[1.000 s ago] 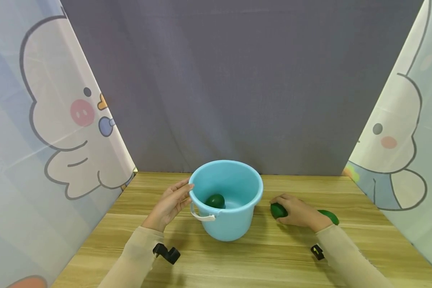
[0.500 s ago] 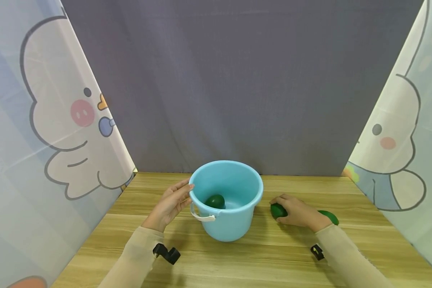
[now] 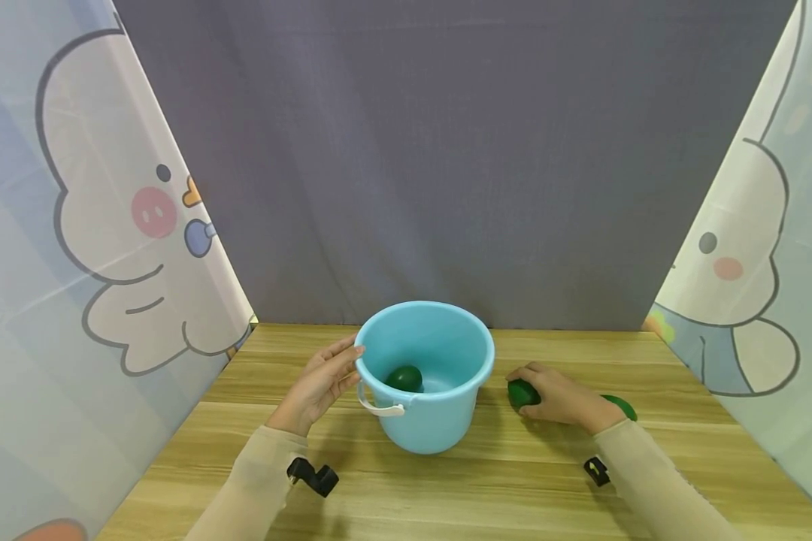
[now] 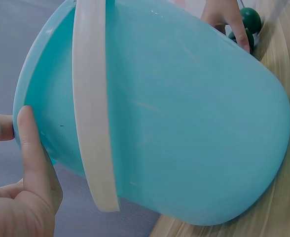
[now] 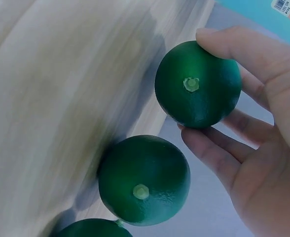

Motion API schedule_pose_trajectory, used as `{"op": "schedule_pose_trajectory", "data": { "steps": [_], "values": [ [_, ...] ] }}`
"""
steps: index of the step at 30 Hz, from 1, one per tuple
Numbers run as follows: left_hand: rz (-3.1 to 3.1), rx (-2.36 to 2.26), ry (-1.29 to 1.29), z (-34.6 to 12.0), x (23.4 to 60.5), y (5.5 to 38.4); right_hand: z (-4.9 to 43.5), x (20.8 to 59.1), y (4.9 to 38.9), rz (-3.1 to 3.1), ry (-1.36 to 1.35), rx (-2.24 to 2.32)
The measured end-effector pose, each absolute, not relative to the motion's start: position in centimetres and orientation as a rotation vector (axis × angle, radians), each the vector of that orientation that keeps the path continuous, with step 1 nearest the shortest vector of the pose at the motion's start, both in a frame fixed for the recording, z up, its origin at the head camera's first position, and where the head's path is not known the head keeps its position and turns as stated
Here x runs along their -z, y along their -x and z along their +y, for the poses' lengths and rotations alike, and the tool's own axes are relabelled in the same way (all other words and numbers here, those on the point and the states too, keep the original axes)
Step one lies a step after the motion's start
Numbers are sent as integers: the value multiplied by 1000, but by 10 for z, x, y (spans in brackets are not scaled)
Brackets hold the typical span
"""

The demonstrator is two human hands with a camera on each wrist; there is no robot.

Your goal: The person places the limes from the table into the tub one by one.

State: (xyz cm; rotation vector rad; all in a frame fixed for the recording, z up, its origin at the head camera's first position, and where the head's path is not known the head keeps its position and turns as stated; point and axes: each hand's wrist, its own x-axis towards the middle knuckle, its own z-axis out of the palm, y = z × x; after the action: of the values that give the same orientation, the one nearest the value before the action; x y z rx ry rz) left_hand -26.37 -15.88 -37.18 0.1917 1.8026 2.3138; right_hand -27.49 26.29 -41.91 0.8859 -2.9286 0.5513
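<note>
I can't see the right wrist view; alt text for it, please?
A right hand grips a round green fruit between thumb and fingers. Lower in the tilted picture, a second fruit rests on the wooden table at left, and a third fruit is cut off by the bottom edge. Part of a light blue bucket shows at top right.

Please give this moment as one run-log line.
left hand: grips bucket; right hand: grips green fruit; in bucket: another green fruit; on table: two more fruits
</note>
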Motion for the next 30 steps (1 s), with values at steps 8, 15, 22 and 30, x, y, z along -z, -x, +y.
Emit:
{"op": "schedule_pose_trajectory", "data": {
  "steps": [8,15,22,30],
  "values": [
    [1812,-2303,-186,-159,371,264,265,413,273,-2907,-896,-532],
    [1812,-2297,-200,-159,371,263,267,406,270,-2884,-911,-540],
    [1812,-2302,-190,-159,370,263,268,401,269,-2842,-923,-509],
    [1812,-2300,-194,-159,371,263,267,392,266,-2818,-924,-472]
  ]
}}
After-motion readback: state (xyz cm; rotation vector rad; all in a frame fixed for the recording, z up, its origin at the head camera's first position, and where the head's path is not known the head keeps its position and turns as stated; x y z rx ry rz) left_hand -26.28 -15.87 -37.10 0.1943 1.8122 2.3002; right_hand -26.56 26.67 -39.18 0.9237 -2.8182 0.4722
